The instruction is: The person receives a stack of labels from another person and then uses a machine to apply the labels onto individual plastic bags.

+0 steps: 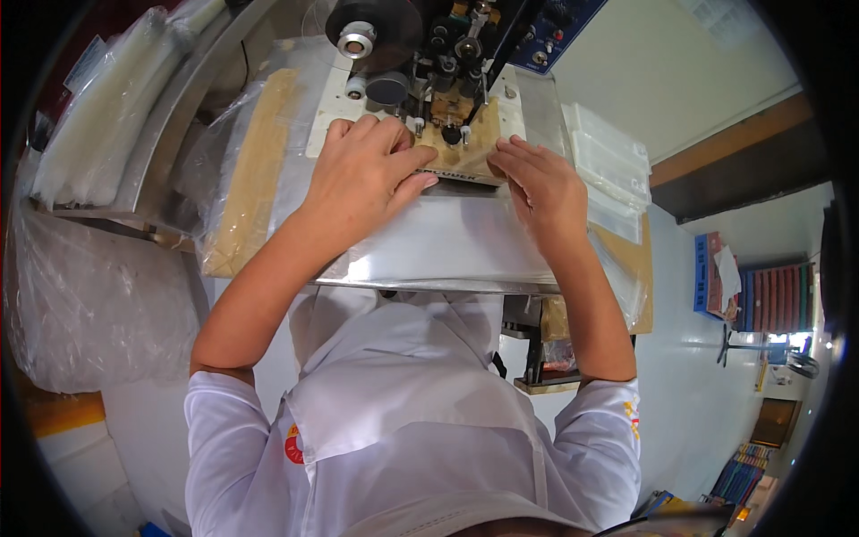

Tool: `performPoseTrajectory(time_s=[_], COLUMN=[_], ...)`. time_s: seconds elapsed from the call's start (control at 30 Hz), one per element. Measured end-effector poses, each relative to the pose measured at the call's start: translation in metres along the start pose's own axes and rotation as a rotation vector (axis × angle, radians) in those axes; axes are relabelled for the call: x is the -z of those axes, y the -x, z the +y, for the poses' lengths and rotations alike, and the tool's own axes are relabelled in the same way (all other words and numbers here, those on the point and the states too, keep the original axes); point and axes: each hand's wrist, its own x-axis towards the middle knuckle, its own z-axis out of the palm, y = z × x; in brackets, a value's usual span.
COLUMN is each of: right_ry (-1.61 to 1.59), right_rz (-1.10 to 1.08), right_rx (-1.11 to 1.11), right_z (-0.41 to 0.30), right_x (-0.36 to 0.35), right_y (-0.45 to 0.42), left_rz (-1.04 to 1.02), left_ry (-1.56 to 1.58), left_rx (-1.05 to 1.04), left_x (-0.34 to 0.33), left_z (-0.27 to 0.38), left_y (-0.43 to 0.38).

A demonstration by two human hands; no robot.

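Before me stands a coding machine (pixel 456 74) with a dark round reel (pixel 372 30) and a small black-tipped stamping head (pixel 451 133) over a tan-covered plate (pixel 480 144). My left hand (pixel 369 164) lies at the plate's left front corner, its thumb and forefinger near the front edge. At the right side of the plate, my right hand (pixel 543 188) rests with fingers bent inward and fingertips by the surface. Any thin clear film under either hand is too hard to make out. Just below the plate lies a stack of clear plastic bags (pixel 449 235).
Right of the machine are stacked translucent bags (pixel 607 158) bearing print. A brown-taped plastic wrapping (pixel 251 168) covers the left side. Further left, a steel ledge (pixel 174 134) holds bundled plastic bags (pixel 100 127). A blue control box (pixel 553 33) with switches sits behind.
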Motion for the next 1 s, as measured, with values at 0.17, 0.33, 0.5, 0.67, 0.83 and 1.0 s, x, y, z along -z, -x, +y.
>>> performPoseTrajectory(time_s=[0.17,0.33,0.5,0.67,0.83,1.0], right_ry=[-0.008,-0.008,-0.012,-0.128,-0.622,-1.344], right_rz=[0.013,0.001,-0.017,0.080,-0.158,-0.249], right_rx=[0.014,0.022,0.029,0.029,0.109,-0.447], right_z=[0.002,0.004,-0.013,-0.076,-0.135,-0.124], right_x=[-0.003,-0.003,0.009,0.019,0.019,0.005], right_y=[-0.004,-0.005,0.004,0.019,0.010,-0.010], left_rz=[0.002,-0.007,-0.123,-0.090,0.484,0.434], left_ry=[-0.008,-0.020,0.072,0.725,0.985,0.949], left_rx=[0.016,0.031,0.160,0.485,0.635,0.625], left_x=[-0.001,-0.001,0.026,0.039,0.031,0.058], left_z=[-0.003,-0.002,0.023,0.053,0.035,-0.013], left_y=[-0.002,-0.002,0.006,0.038,0.052,0.083])
